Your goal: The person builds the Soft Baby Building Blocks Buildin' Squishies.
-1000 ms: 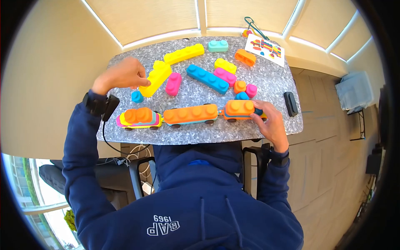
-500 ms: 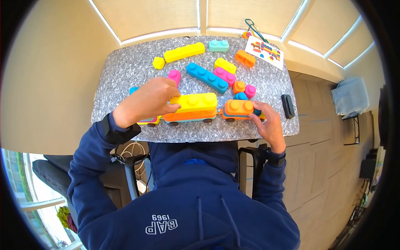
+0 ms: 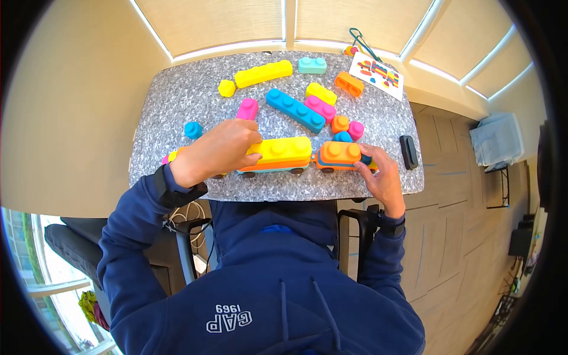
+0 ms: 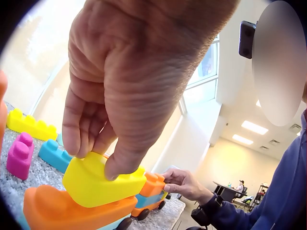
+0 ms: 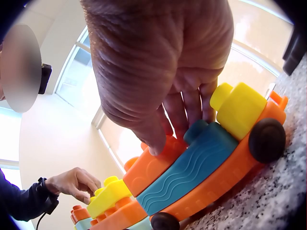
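While the left hand pinched the yellow bar over the middle wagon, the right hand gripped the orange two-stud block on the right wagon. Yellow bar lay along the orange bar; studs of the latter showed beneath it in the right wrist view, so probably not pressed home. Right wagon seemed well along: blue wavy block and yellow end block were on, orange two-stud block on the blue one. Left wagon was mostly behind the left hand; couldn't tell its build. Unused, loose toward the far side of the bench: long yellow block, long blue block, teal block, upper pink block, plus smaller pieces. Picture card lay far right. Stacking looked partway done.
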A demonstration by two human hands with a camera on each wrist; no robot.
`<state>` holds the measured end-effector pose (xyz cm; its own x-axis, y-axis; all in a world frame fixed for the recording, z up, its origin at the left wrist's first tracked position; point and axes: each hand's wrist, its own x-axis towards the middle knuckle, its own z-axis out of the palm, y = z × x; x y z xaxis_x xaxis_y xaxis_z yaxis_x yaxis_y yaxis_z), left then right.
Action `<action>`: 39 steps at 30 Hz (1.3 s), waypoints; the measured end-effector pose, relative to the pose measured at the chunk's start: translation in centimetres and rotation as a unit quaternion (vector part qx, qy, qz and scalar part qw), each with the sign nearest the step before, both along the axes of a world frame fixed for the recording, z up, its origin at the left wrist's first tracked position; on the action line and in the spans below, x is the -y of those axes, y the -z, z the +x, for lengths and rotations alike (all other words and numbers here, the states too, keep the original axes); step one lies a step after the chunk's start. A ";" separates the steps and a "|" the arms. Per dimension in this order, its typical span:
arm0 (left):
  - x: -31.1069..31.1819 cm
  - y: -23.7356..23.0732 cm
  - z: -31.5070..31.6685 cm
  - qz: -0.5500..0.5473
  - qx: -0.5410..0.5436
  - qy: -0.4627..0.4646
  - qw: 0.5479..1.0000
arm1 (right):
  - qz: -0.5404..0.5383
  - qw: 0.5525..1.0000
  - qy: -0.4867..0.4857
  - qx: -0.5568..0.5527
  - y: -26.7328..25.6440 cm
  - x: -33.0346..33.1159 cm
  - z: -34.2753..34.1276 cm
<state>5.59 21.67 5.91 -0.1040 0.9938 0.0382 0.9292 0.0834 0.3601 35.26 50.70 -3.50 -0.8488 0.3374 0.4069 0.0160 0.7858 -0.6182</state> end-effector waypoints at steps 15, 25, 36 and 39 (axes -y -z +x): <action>-0.8 -0.5 1.4 0.001 -0.015 -0.007 1.000 | 0.006 1.000 -0.001 -0.003 -0.2 0.0 0.0; -3.0 3.9 3.6 0.040 0.001 -0.022 0.999 | 0.000 1.000 -0.006 -0.010 0.1 -0.2 0.0; -2.2 4.9 5.1 0.105 0.004 -0.075 0.992 | -0.008 0.999 -0.022 0.036 -3.5 -1.1 -0.6; -1.8 5.0 6.3 0.259 -0.013 -0.078 0.963 | 0.039 0.999 -0.029 0.023 -5.2 -2.8 -2.1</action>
